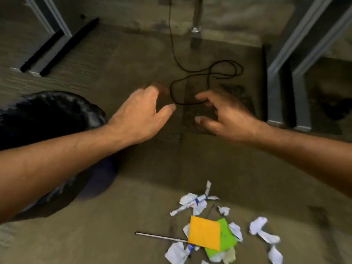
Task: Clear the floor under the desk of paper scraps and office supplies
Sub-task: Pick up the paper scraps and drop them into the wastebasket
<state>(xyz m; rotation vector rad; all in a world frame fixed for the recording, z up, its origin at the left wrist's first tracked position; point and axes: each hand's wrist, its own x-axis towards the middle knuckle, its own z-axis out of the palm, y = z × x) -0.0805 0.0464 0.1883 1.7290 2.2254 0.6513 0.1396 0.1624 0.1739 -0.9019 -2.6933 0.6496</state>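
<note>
A heap of litter lies on the floor at the bottom: white paper scraps [192, 203], an orange sticky note [204, 233] over a green one [227, 235], a thin dark pencil [160, 237] and more crumpled scraps [263, 231] to the right. Both my arms reach forward above the heap, well past it. My left hand [141, 117] is held out with fingers spread and nothing in it. My right hand [224, 117] is also empty, fingers apart, hovering near a black cable [209, 73] looped on the floor.
A bin lined with a black bag [49, 115] stands at the left, partly under my left forearm. Grey desk legs [276, 92] rise at the right, and another desk frame [47, 54] at the far left. A metal post [196, 31] stands at the back.
</note>
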